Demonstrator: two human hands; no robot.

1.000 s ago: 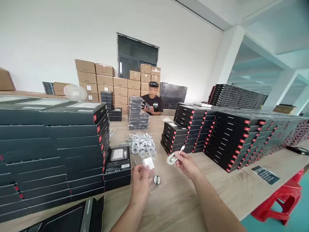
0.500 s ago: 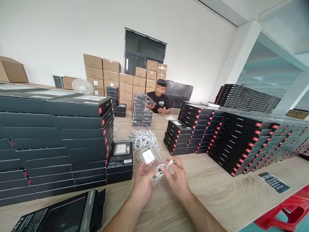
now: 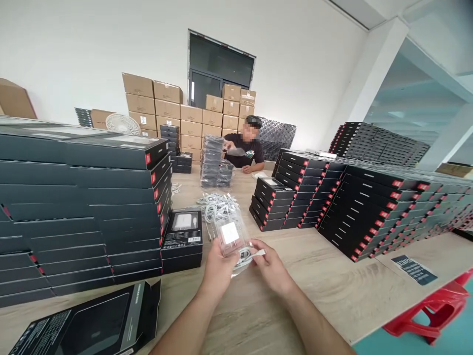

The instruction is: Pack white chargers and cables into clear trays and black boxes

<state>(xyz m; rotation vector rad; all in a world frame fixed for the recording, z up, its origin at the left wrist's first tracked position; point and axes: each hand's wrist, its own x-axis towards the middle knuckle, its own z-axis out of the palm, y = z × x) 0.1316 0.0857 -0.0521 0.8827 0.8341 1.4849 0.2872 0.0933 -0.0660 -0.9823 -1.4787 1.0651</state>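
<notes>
My left hand [image 3: 219, 268] is closed on a clear plastic tray [image 3: 232, 239] that carries a white charger block [image 3: 229, 232]. My right hand [image 3: 272, 268] pinches a coiled white cable [image 3: 248, 255] against the lower part of that tray. Both hands hover just above the wooden table [image 3: 332, 288]. A heap of coiled white cables [image 3: 216, 205] lies on the table right behind the tray. Left of my hands sits a short stack of black boxes [image 3: 183, 239] whose top one shows a charger picture.
Tall stacks of black boxes [image 3: 84, 207] stand at the left, and more [image 3: 351, 202] fill the right side. An open black box [image 3: 92, 325] lies at the near left. A person in a black shirt [image 3: 246, 153] sits across the table. A red stool [image 3: 432, 308] stands at the right.
My right hand brought the coiled cable in from the right to the tray in my left hand, and now presses it against the tray. The view shifted slightly.
</notes>
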